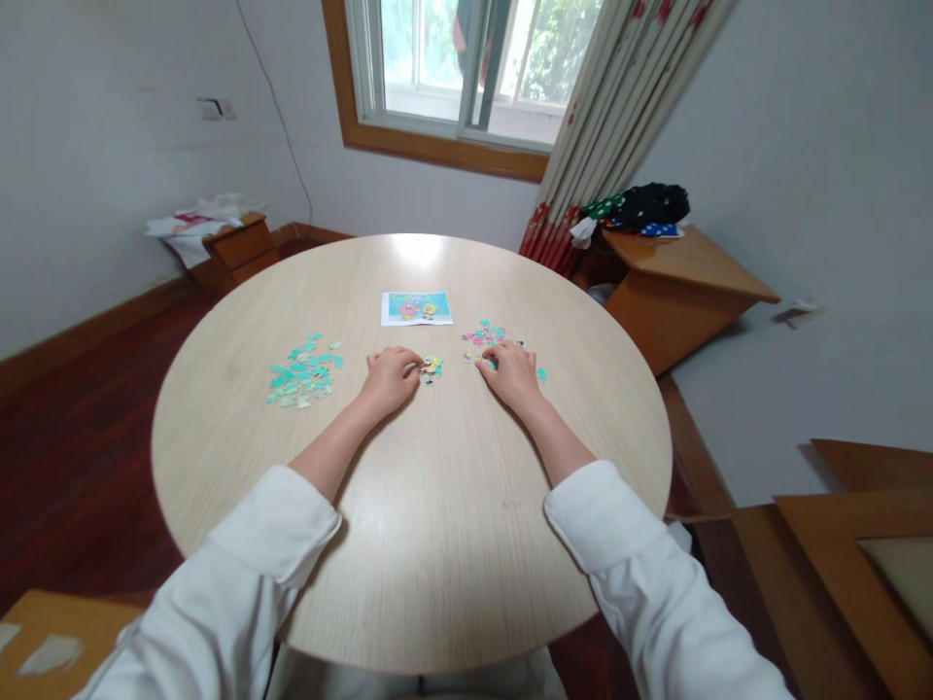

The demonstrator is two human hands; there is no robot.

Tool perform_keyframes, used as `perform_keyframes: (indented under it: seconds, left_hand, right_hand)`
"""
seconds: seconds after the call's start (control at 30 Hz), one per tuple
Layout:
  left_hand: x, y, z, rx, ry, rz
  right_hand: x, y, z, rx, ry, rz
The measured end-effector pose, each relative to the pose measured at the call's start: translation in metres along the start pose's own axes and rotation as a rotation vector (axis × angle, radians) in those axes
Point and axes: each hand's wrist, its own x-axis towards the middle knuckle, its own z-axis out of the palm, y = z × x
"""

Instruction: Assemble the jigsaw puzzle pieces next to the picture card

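My left hand (392, 377) rests on the round table with its fingertips bent together at the left edge of a small joined cluster of yellow jigsaw pieces (431, 368). Whether a piece sits between those fingers is too small to tell. My right hand (511, 371) is curled over a loose pile of pink and teal jigsaw pieces (485, 333), thumb and index finger close together near a few yellow ones. Part of that pile is hidden beneath this hand. Farther left lies a larger spread of teal and pale pieces (302, 371). Behind the cluster is a printed picture card (418, 308) with cartoon figures.
The light wooden round table (430, 544) has its far edge toward the window (473, 68). A wooden cabinet (677, 282) with dark cloth on top stands at the right, beside a curtain (619, 87). White cloths (208, 216) lie on a low cabinet at the left.
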Motion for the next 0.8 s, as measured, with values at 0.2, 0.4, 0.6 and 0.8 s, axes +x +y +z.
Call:
perform_keyframes:
  seconds: [0.2,0.4,0.6,0.8]
  left_hand:
    - [0.001,-0.002,0.001,-0.009,0.013,0.006]
    - [0.003,-0.006,0.004,-0.033,0.035,-0.023]
    - [0.004,-0.01,0.006,-0.081,0.062,-0.028]
    - [0.004,-0.01,0.005,-0.069,0.048,-0.014]
  right_hand:
    - [0.001,0.001,0.005,-0.012,-0.009,0.023]
    - [0.001,-0.001,0.006,0.03,0.003,0.078]
    - [0.001,-0.003,0.005,0.097,0.0,0.034]
    - [0.001,-0.004,0.003,0.126,0.01,0.009]
